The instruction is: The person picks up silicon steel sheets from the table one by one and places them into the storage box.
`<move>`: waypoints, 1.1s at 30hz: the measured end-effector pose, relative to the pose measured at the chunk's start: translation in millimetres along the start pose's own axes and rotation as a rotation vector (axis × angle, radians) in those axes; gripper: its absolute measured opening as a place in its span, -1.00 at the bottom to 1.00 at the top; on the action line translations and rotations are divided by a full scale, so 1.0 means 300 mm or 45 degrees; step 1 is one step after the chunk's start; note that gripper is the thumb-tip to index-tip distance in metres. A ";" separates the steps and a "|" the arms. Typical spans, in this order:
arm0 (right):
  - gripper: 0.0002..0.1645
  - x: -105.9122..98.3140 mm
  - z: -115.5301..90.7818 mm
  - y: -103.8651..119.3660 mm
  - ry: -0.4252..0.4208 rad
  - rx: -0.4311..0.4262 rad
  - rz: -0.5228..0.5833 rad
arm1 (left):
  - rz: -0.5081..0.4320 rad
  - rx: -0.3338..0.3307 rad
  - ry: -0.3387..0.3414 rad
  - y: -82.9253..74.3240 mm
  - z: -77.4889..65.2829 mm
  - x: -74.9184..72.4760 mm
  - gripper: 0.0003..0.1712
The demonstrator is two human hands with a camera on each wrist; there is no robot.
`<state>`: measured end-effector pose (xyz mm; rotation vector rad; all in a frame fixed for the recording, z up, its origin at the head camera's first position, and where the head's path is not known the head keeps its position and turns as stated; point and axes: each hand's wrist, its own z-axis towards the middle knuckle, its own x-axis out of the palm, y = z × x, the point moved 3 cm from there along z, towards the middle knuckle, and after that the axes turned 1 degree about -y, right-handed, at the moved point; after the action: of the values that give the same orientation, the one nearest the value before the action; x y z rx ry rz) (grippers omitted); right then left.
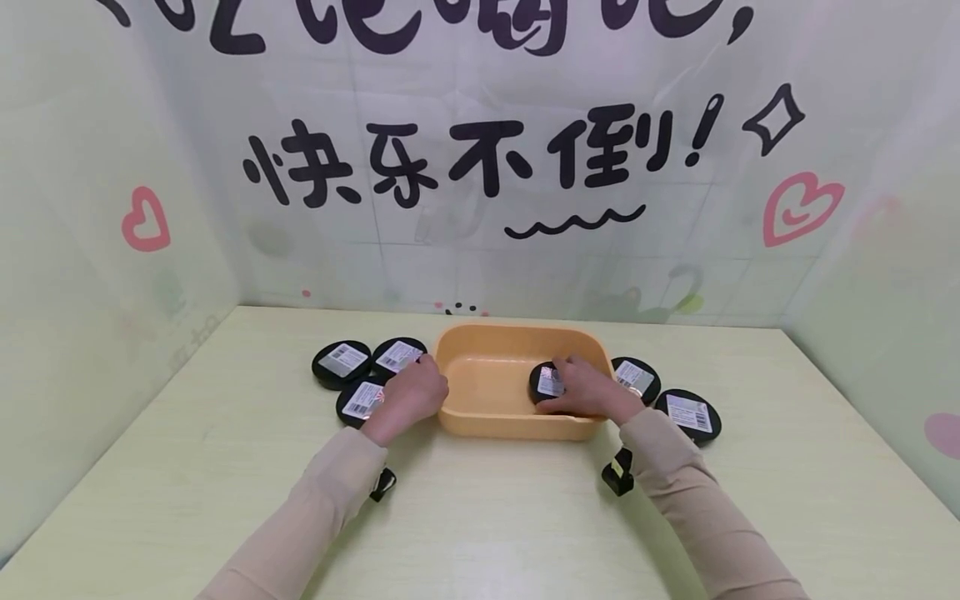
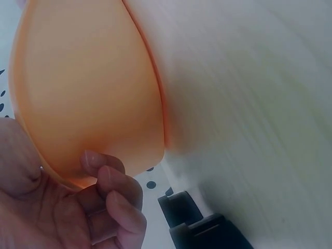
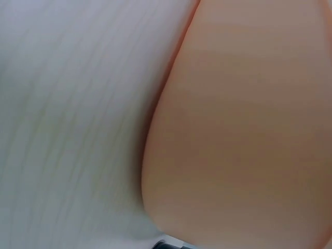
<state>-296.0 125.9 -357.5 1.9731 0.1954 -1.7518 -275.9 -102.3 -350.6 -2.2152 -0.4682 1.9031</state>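
Observation:
An orange basin [image 1: 517, 425] stands on the table. Inside its right end, my right hand [image 1: 588, 390] grips a flat round black container [image 1: 542, 383] with a white barcode label. That hand is out of sight in the right wrist view, where the basin's outer wall [image 3: 238, 135] fills the right side. My left hand [image 1: 415, 389] is by the basin's left rim, close to three similar labelled black containers [image 1: 362, 400]. In the left wrist view its fingers [image 2: 122, 181] are loosely curled beside the basin's wall [image 2: 93, 78], with no container in them.
Two more labelled black containers, one [image 1: 636, 379] against the basin's right side and another [image 1: 690, 414] farther right, lie near my right forearm. A printed cloth backdrop [image 1: 480, 275] rises behind the table [image 1: 495, 517]. Black camera mounts [image 1: 618, 473] hang beneath both wrists.

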 end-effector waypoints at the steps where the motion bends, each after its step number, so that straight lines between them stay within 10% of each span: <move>1: -0.05 -0.001 0.001 0.001 0.004 0.008 0.000 | -0.004 -0.001 0.002 0.001 0.000 0.001 -0.56; 33: -0.53 -0.122 -0.125 0.012 -0.452 -0.198 0.089 | -0.002 0.002 -0.024 0.011 0.013 0.011 -0.53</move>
<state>-267.0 147.2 -319.1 1.5142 0.1345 -1.9418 -279.0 -104.3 -355.4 -2.1966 -0.4711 1.9244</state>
